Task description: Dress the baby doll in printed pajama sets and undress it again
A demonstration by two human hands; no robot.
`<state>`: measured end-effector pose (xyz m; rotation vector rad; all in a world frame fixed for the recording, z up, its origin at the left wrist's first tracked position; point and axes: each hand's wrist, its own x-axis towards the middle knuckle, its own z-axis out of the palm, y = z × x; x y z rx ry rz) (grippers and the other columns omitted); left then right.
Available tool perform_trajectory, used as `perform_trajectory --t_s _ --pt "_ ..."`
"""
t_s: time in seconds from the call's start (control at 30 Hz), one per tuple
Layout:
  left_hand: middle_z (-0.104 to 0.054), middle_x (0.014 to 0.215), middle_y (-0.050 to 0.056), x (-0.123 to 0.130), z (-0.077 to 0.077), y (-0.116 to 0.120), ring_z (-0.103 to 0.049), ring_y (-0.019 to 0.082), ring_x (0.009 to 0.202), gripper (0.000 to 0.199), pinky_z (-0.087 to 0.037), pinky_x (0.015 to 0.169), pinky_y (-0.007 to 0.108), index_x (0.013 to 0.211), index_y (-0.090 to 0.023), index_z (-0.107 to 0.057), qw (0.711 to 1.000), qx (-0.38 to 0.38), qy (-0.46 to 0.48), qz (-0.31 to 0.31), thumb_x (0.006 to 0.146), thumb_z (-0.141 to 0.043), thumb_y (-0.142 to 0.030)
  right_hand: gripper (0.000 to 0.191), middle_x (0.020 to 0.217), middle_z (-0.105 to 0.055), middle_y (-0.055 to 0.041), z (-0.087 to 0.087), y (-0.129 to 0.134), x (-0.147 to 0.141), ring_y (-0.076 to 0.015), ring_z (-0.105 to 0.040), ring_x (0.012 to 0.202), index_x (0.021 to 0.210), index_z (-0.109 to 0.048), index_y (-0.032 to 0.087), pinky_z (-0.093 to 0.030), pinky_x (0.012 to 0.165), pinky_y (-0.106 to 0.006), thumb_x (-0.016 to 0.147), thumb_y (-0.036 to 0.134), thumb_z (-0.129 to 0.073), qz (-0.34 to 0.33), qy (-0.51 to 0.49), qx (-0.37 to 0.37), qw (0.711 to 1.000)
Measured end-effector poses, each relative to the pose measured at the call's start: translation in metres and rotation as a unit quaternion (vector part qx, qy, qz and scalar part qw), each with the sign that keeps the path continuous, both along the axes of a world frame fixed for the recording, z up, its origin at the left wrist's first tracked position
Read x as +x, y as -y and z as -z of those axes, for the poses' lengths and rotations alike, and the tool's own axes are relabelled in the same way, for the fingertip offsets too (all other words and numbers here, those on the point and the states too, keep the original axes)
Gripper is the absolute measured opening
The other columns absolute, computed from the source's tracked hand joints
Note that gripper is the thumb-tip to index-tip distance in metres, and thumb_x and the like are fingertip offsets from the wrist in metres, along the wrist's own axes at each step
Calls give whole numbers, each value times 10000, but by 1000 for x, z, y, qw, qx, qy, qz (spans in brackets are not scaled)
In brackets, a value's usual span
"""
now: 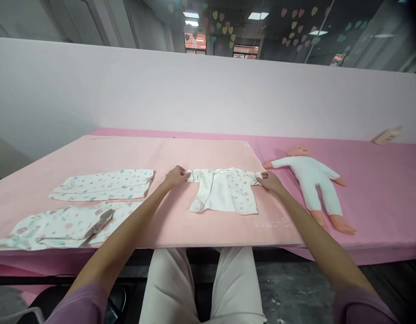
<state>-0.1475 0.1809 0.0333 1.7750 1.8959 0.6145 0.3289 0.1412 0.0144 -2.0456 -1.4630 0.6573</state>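
Note:
A small white baby shirt (243, 191) with a scattered print lies spread on a peach mat (170, 225), its front partly open on a plain white inside. My left hand (177, 175) pinches the end of its left-side sleeve. At the opposite sleeve end, my right hand (270, 181) has its fingers closed on the cuff. Both sleeves stretch out sideways between my hands. Left of my left hand lies a folded printed garment (105, 185). Nearer the front edge is another printed garment (55, 225), partly covered by my left forearm.
A baby doll (310, 175) in a white suit lies on its back on the pink cloth (383, 193) at right. By the wall (208, 94) at the far right lies a pale bottle or tube (387, 136). The table's front edge runs just above my knees.

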Motion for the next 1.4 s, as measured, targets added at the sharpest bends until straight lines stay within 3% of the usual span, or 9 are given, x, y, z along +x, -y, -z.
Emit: perform_trajectory --t_s 0.23,0.4,0.67,0.8,0.9,1.03,1.17,1.27,1.4 --pt "-786 939 103 14 -2 -16 -714 359 1041 519 -507 934 433 819 -231 -631 996 -64 -36 47 725 -778 -720 451 1072 -784 -98 15 -18 3 -286 -710 988 1010 -725 196 -483 835 -356 850 618 -731 -28 13 5 1000" --pt "-750 1029 85 2 -1 -24 -675 260 953 543 -514 795 331 981 -190 -624 994 -13 104 41 815 -719 -698 429 1094 -772 -91 20 -35 -3 -250 -698 965 1081 -660 199 -488 817 -340 930 600 -634 -20 -41 66 997" --pt "-724 1216 117 -10 16 -50 -682 251 1057 425 -510 892 337 1189 -176 -563 996 41 64 -39 956 -654 -520 405 1134 -757 -114 35 -57 -29 -259 -682 988 1186 -620 200 -513 908 -379 961 536 -633 -34 14 164 986" --pt "-627 1398 190 7 18 -24 -587 359 1301 601 -468 1056 469 1400 -168 -495 992 104 -27 -65 952 -641 -542 414 1301 -668 -196 23 -32 -55 -344 -585 1232 1316 -576 151 -463 1077 -484 986 401 -582 -41 104 283 953" --pt "-576 1445 197 20 18 21 -513 395 1360 575 -409 1118 534 1406 -191 -506 977 184 -82 -69 975 -589 -563 305 1313 -649 -171 4 8 -86 -351 -556 1254 1290 -591 194 -443 1104 -511 1023 335 -552 -141 107 335 925" --pt "-709 1160 150 29 20 70 -600 381 1161 460 -432 1039 517 1043 -219 -596 989 118 -93 17 946 -593 -669 150 1161 -689 -104 -14 57 -135 -306 -618 1102 1178 -622 254 -488 994 -474 1059 323 -561 -327 50 271 904" --pt "-720 874 74 34 15 71 -661 340 1010 414 -442 962 456 789 -238 -526 996 16 -67 50 909 -635 -618 169 1078 -698 -76 -11 70 -172 -280 -627 1030 1120 -637 252 -488 942 -457 1066 408 -598 -432 44 204 878" --pt "-698 818 16 42 3 60 -671 258 846 312 -454 814 368 774 -238 -513 1000 -16 13 23 926 -592 -498 229 1037 -691 -54 -3 66 -184 -247 -616 975 1059 -646 244 -487 891 -416 1064 467 -593 -452 0 164 877" --pt "-728 907 7 70 -13 59 -663 217 843 264 -450 759 325 842 -237 -548 995 45 85 33 971 -540 -468 303 1010 -679 -35 4 61 -184 -220 -583 916 1048 -657 243 -464 828 -372 1064 530 -563 -420 -88 133 893"
